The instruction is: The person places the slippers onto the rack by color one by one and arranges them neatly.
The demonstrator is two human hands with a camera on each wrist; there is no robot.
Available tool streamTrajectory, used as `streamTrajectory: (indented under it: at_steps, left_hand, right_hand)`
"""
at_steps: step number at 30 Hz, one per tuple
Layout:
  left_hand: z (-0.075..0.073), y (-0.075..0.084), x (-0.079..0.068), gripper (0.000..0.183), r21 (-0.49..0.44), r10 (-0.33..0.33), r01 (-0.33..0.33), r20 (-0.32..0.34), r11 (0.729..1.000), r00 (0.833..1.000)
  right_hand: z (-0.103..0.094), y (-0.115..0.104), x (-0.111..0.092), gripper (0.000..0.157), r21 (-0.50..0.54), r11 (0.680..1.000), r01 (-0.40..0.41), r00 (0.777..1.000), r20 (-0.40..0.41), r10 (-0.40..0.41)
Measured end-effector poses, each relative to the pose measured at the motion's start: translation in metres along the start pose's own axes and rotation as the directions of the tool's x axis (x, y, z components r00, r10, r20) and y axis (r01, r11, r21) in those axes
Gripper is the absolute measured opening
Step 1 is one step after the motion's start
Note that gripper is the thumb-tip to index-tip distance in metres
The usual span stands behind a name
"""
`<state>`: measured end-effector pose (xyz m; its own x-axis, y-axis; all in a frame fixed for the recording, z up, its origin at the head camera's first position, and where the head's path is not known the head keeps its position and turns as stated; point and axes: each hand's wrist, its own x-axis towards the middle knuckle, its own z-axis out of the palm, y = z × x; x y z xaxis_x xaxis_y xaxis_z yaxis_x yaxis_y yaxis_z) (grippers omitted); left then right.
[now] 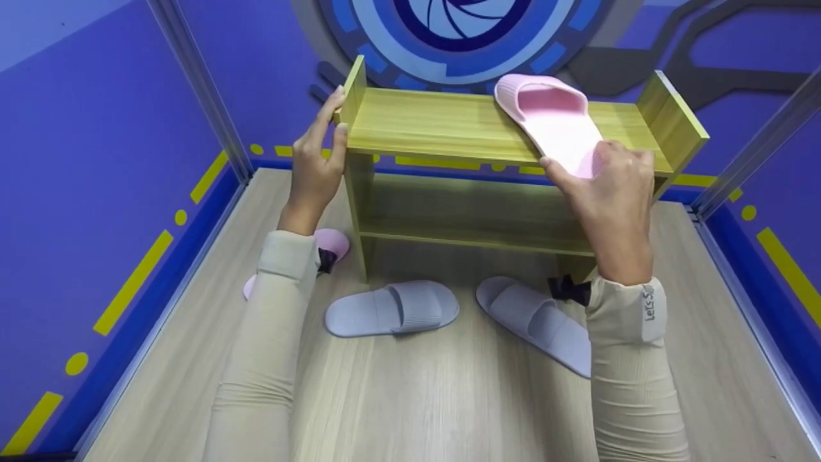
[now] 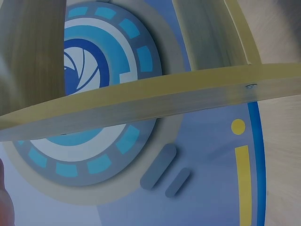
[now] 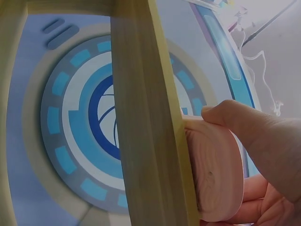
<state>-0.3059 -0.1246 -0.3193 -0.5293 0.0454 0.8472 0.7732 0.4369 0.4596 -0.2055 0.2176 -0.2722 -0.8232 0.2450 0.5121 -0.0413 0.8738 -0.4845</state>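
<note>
My right hand (image 1: 619, 183) pinches the heel end of a pink slide slipper (image 1: 555, 131). Its toe points to the back, over the top shelf of a yellowish wooden shoe rack (image 1: 436, 122). In the right wrist view, the slipper's heel (image 3: 218, 172) juts past the shelf's front edge, with the thumb along one side and fingers beneath. At the rack's left end, my left hand (image 1: 317, 154) holds the upright side panel (image 1: 355, 90), thumb at its front edge. The left wrist view shows the rack's underside edge (image 2: 155, 101) and only a sliver of finger.
Two grey slippers (image 1: 423, 307) (image 1: 539, 321) lie on the wooden floor (image 1: 436, 398) in front of the rack. Another pink slipper (image 1: 333, 242) is partly hidden behind the left wrist. Blue printed walls (image 1: 115, 128) enclose the left, back and right.
</note>
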Motion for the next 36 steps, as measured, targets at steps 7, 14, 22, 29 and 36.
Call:
streamTrajectory:
  at_steps: [7,14,22,29,36]
  left_hand:
    - [0.001,0.002,0.000,0.038,-0.017,-0.008,0.007,-0.011,1.000,1.000]
    - [0.002,0.002,0.000,0.038,-0.015,0.000,0.000,-0.011,1.000,1.000]
    - [0.003,0.001,0.000,0.039,-0.014,-0.009,0.009,-0.008,1.000,1.000]
    - [0.002,0.001,0.001,0.039,-0.010,-0.002,0.002,-0.017,1.000,1.000]
    - [0.002,0.000,0.000,0.039,-0.003,-0.002,0.001,-0.022,1.000,1.000]
  right_hand:
    - [0.004,0.001,0.001,0.062,-0.032,0.997,0.070,0.997,-0.041,-0.071]
    - [-0.001,0.002,-0.001,0.064,-0.028,0.996,0.081,0.997,0.010,-0.081]
    - [-0.010,0.007,-0.007,0.054,0.094,0.994,0.049,0.994,0.093,-0.058]
    - [-0.018,0.009,-0.008,0.044,0.145,0.982,0.122,0.979,0.145,-0.143]
    - [-0.011,0.004,-0.011,0.048,0.146,0.989,0.038,0.993,0.107,-0.054]
